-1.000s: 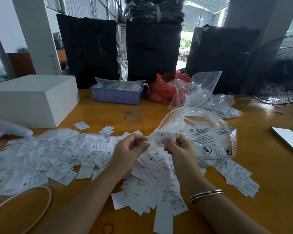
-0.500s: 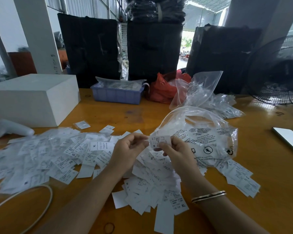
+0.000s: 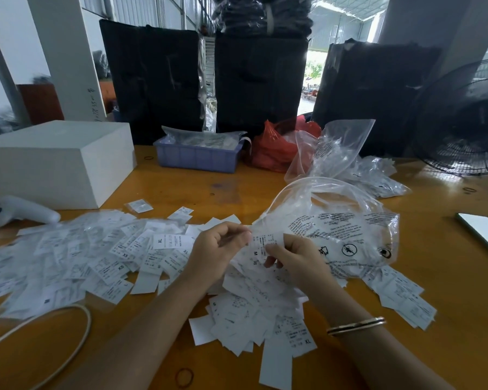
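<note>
Item in hand: one small white printed label (image 3: 261, 242), marked M, at centre of scene, just in front of the mouth of a clear plastic bag (image 3: 338, 232). Pinched at its left edge by fingertips of left hand (image 3: 220, 250), at its right edge by thumb and fingers of right hand (image 3: 296, 261); both grips narrow, closed on the label. Contact between left fingertips and bag rim: cannot tell.

Handling, as judged: near weightless, thin, limp, easily creased or blown away, slick against its neighbours. Best taken by an edge or corner between thumb and forefinger, one at a time. Bag likewise light, soft and slippery; best held at the rim.

Count:
- Hands: two.
- Label in grip: one.
- Loose labels on wooden table (image 3: 462, 347): too many to count, lying as left spread (image 3: 82, 257), near heap (image 3: 254, 311) and right heap (image 3: 406, 296).
- Printed clear bags standing open: two, counting the far bag (image 3: 333, 153).
- Crumpled bags (image 3: 378, 178) at far right: number unclear.
- White box (image 3: 54, 161): one.
- Blue tray (image 3: 197, 159): one.
- Red bag (image 3: 271, 153): one.
- Phone (image 3: 485, 232) at right edge: one.
</note>
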Demonstrator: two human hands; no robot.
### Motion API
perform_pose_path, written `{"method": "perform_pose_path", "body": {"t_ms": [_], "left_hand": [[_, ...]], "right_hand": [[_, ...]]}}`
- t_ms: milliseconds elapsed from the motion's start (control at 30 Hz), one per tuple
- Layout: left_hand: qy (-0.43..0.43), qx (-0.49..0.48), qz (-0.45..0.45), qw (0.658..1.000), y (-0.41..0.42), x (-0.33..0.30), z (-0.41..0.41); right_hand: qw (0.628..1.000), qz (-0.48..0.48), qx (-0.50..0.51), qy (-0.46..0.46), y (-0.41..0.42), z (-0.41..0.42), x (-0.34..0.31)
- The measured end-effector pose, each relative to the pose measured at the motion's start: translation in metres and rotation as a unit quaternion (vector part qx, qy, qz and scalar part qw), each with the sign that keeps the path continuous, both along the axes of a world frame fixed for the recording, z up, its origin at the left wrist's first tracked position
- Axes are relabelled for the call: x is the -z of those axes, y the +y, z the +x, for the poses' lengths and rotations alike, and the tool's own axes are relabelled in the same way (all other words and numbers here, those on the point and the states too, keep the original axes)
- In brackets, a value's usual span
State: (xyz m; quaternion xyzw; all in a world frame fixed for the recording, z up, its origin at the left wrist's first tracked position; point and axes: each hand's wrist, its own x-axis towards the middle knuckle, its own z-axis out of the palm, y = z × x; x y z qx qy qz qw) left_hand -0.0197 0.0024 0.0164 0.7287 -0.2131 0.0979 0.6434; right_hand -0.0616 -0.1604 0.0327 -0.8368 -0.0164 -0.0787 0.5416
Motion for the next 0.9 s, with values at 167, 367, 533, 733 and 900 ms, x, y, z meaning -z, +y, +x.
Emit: {"method": "perform_pose_path", "body": {"t_ms": [167,367,533,733,900], "left_hand": [[0.021,0.021,0.015,0.999,-0.0003,-0.0011,-0.0014],[0.044,0.017,0.016,0.999,0.0008,-0.0014,-0.0006],[0.037,0.028,0.022,0.999,0.0011,-0.0031,-0.0008],[0.031,0.012,0.023,0.999,0.0022,-0.0035,-0.0015],[0.03,-0.008,0.008,0.999,0.0035,-0.0038,0.0002]], "right_hand": [[1.0,-0.018,0.001,-0.012,0.0011,-0.0002,0.0012],[0.998,0.052,0.014,-0.039,-0.0018,-0.0013,-0.0034],[0.997,0.058,0.021,-0.053,0.0005,-0.0018,-0.0017],[0.998,0.036,0.017,-0.04,0.0014,-0.001,0.0005],[0.999,-0.001,0.018,-0.029,0.0005,0.0007,0.0024]]}}
